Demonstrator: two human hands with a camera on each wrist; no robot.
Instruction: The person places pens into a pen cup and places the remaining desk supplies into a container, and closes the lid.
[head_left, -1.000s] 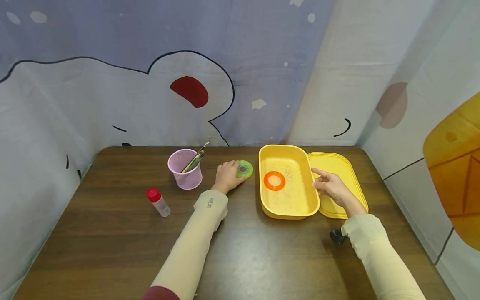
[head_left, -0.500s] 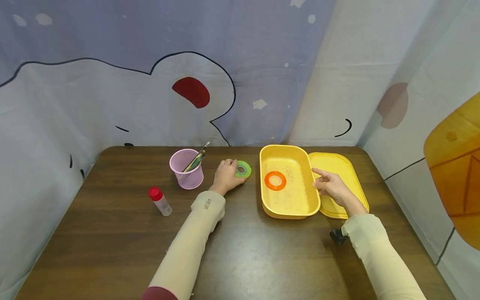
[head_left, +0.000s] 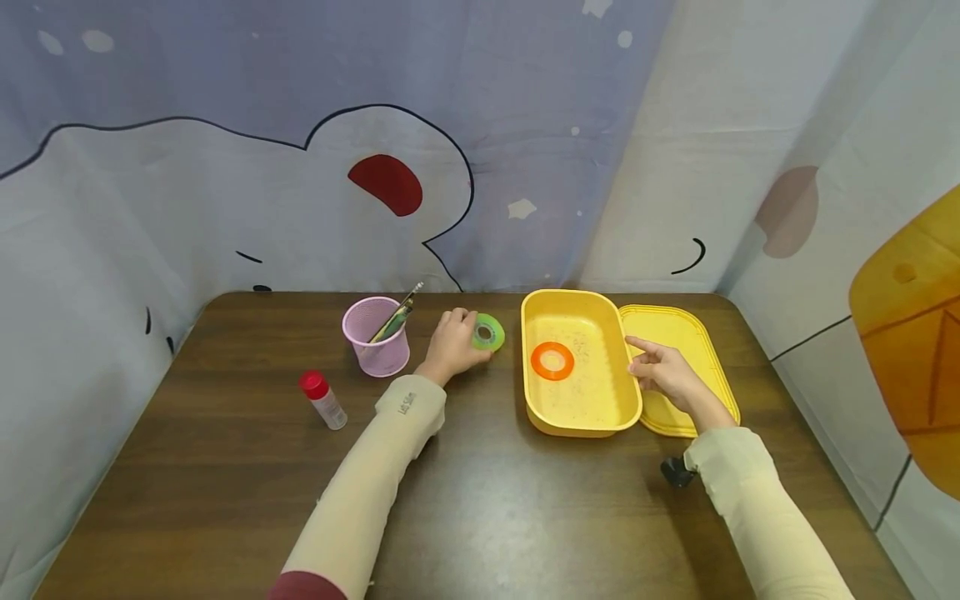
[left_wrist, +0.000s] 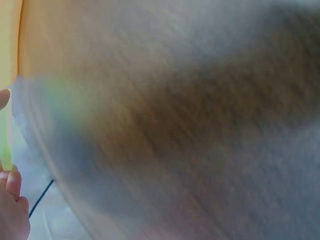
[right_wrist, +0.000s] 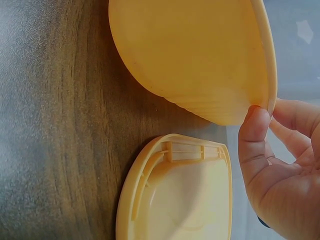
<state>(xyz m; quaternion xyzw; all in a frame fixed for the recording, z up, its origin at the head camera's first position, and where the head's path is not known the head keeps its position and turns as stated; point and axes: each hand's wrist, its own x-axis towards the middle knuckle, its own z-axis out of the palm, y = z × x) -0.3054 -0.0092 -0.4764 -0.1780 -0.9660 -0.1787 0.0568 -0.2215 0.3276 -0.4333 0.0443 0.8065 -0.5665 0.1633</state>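
My left hand (head_left: 452, 343) grips a green tape roll (head_left: 495, 332) by its left side, between the pencil cup and the yellow container. In the left wrist view, the fingers (left_wrist: 14, 186) hold the roll edge-on at the far left, partly cut off by the frame. A yellow plastic container (head_left: 583, 408) stands to the right of it, with an orange tape roll (head_left: 567, 362) lying flat inside. At the container's right wall is my right hand (head_left: 670, 377). The right wrist view shows its thumb (right_wrist: 256, 124) and fingers pinching the rim.
The container's yellow lid (head_left: 686, 329) lies on the brown table (head_left: 480, 517), right of the container and partly under my right hand. A pink mesh cup (head_left: 381, 360) with pencils stands left of my left hand. Nearer is a white bottle with a red cap (head_left: 324, 401).
The green tape roll has tilted and come up slightly in my left hand. My right hand keeps its place on the container's rim.
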